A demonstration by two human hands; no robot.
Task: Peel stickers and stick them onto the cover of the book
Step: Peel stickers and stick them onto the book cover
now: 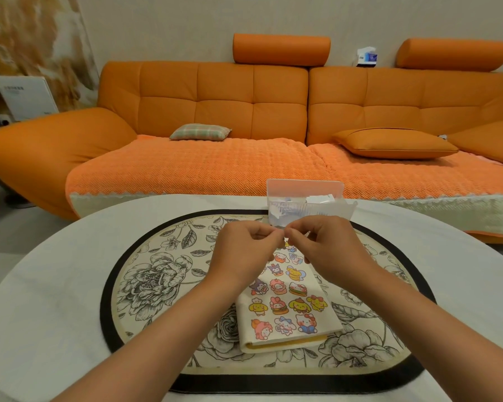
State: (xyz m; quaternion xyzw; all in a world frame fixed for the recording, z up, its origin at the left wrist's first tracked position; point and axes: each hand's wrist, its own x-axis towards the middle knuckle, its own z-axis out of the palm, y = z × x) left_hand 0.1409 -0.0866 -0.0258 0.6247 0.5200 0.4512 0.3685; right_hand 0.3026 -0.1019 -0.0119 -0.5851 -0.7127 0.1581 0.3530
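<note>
A cream-covered book (288,309) lies on the floral mat, its cover carrying several cartoon stickers. Above its far end my left hand (244,250) and my right hand (328,248) meet fingertip to fingertip. Both pinch a small sticker piece (285,237) between thumbs and forefingers; the piece is mostly hidden by the fingers, so its design cannot be made out. The hands hover just above the book, and the book's top edge is covered by them.
An oval floral placemat (157,285) with a black border sits on the white round table (41,300). A clear plastic box (305,198) with paper scraps stands just beyond my hands. An orange sofa (244,111) with cushions fills the background.
</note>
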